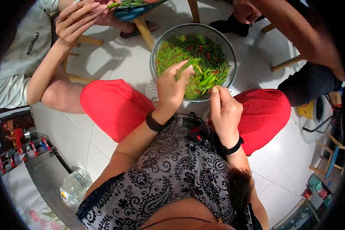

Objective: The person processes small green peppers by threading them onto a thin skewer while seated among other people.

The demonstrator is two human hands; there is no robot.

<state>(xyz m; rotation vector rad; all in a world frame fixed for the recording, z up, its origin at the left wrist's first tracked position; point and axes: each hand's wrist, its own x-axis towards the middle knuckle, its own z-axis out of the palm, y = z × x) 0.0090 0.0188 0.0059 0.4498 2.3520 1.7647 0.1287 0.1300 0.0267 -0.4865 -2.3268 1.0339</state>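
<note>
Okay, dressed in grey-and-black patterned top [172,165], black bands at both wrists, red trousers [113,109] spread wide at the knees. With left hand [172,82], pinching a green chilli [193,62] between thumb and fingers, over the bowl. With right hand [227,111], pressing thumb and forefinger together right beside a bunch of larger green chillies [207,79]; can't make out the contents of that pinch. Underneath, round grey-rimmed bowl [197,28] full of thin chillies [211,50], mostly green, a few red, down near a white perforated shoe [151,91]. All around, pale floor tiles [276,161], thin joints, soft shadows. Off left, clear plastic bottle [78,182] near white flowered cloth [46,214]. Off right, yellow container [306,110], low chair with blue panel [331,161]. Farther out, light wooden stool legs [143,32], co-worker's raised hand [74,25] upper left, another co-worker's bare arm [299,30] upper right.
</note>
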